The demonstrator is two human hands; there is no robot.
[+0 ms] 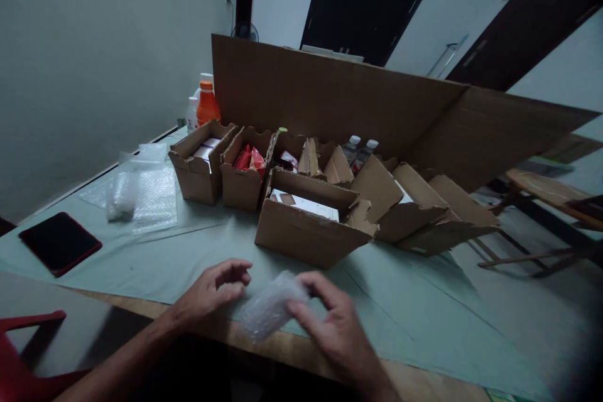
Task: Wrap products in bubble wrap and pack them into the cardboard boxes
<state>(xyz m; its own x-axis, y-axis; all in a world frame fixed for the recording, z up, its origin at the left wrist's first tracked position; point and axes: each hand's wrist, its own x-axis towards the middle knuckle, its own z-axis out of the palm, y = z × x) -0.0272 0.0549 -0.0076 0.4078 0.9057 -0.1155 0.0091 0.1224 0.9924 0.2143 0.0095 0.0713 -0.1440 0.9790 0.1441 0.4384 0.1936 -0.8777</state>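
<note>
Between the thumb and fingers of my right hand (332,320) is a bubble-wrap packet (271,304), slightly blurred, held over the table's front edge. What it may contain cannot be made out. My left hand (221,286) hovers just left of the packet, fingers curved and apart from the thumb, with nothing in it. Beyond both hands stands an open cardboard box (301,242) with a white carton (306,204) inside.
Several cardboard bins stand in a row behind, one with red packets (249,160). Bubble wrap (157,195) and a dark tablet (60,243) lie left on the green cloth (188,264). An orange bottle (208,103) and a cardboard panel (320,91) stand at the back.
</note>
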